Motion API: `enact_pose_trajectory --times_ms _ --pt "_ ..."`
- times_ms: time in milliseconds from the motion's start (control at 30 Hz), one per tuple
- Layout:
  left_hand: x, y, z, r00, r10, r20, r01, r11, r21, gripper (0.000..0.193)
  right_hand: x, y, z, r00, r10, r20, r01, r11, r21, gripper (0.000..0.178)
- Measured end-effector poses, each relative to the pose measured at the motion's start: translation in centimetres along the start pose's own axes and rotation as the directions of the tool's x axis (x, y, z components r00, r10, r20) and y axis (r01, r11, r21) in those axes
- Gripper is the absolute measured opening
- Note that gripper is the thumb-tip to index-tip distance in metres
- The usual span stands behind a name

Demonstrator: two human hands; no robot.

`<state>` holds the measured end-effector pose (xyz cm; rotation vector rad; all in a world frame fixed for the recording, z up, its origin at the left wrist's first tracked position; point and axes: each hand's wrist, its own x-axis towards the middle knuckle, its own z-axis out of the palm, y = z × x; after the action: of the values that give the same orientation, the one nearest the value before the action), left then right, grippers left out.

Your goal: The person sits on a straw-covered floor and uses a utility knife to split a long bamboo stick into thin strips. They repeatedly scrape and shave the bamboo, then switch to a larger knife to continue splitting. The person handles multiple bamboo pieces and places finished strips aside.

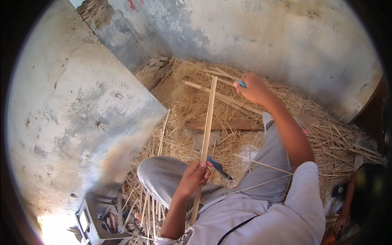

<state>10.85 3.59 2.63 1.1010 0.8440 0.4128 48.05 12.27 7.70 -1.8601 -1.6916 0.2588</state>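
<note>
My left hand (195,176) is closed around a long, flat, pale bamboo strip (208,122). The strip stands steeply in front of me, its lower end reaching back past my shirt. My right hand (256,90) is stretched out to the far right, its fingers curled round a small blue object (241,83); most of that object is hidden in the grip. More bamboo strips (222,98) lie just beside and below this hand. Near my left fingers, a narrow dark-blue object (217,164) slants down across my lap; its kind is unclear.
Straw-like shavings (326,139) cover the ground around my crossed legs. A wooden plank (228,124) lies ahead. A worn wall (261,36) curves behind, and a pale slab (81,106) stands left. A stool-like frame (94,224) is at lower left. Another person's hand (342,223) shows at lower right.
</note>
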Motion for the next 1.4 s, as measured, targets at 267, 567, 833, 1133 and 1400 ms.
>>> enact_pose_trajectory --times_ms 267,567,833,1133,1400 --pt "1.5 1.3 -0.2 0.997 0.037 0.071 -0.038 0.999 0.022 0.028 -12.0 -3.4 -9.0 0.941 0.251 0.229 -0.253 0.967 -0.02 0.034" --pt "-0.8 4.4 -0.6 0.982 0.19 -0.015 -0.189 0.981 0.035 0.025 -23.5 -1.5 1.1 0.988 -0.069 0.135 0.105 0.956 -0.275 0.031" --pt "-4.2 3.9 -3.4 0.961 0.217 -0.169 -0.226 0.974 -0.034 0.025 -22.0 5.0 -2.0 0.816 0.505 -0.28 -0.576 0.672 -0.466 0.026" --pt "-2.3 5.9 -2.3 0.945 0.296 -0.142 -0.279 0.952 0.128 0.024 -19.2 -11.6 4.6 0.966 -0.002 0.259 -0.138 0.841 0.523 0.04" --pt "2.2 17.4 -3.2 0.754 0.647 -0.114 -0.504 0.681 0.531 0.028 -12.3 -21.7 7.9 0.641 -0.368 0.673 -0.674 0.148 0.723 0.045"
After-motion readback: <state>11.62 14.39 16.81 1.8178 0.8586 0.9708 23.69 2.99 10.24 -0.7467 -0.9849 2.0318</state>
